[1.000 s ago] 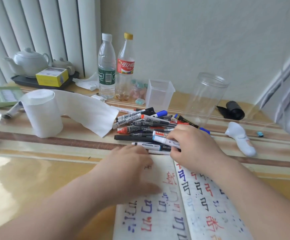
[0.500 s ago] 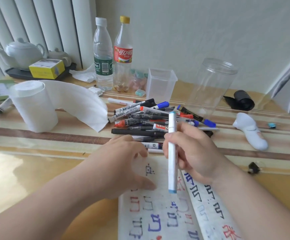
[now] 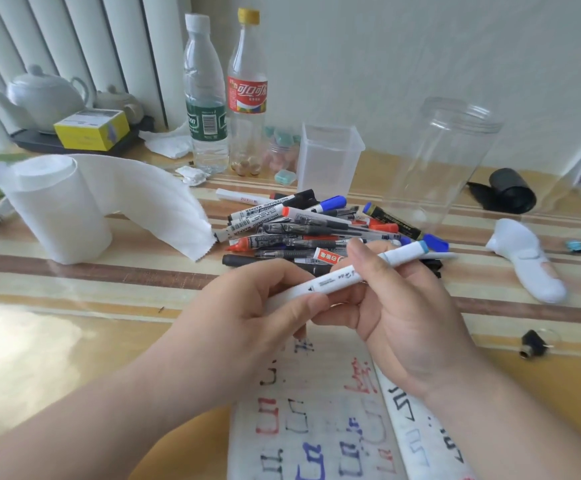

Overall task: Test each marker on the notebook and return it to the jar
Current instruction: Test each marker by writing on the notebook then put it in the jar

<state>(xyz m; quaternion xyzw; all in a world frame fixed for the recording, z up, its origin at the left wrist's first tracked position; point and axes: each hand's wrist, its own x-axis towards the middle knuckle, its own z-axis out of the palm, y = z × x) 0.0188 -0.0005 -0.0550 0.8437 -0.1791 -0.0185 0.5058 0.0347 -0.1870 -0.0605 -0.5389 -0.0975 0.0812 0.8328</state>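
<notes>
- left hand (image 3: pixel 247 306) lies palm down, its fingers and thumb curled round the near end of a white marker (image 3: pixel 334 278).
- right hand (image 3: pixel 406 306) pinches the marker's middle.
- the marker slants over the far edge of the open notebook (image 3: pixel 302 431), light-blue end up and to the right.
- the clear jar (image 3: pixel 444 161) stands behind the marker pile (image 3: pixel 292 230).

The table (image 3: pixel 57 341) carries a marker pile (image 3: pixel 299 230), clear jar (image 3: pixel 444 161), notebook (image 3: pixel 316 427) and paper roll (image 3: pixel 57 209).
</notes>
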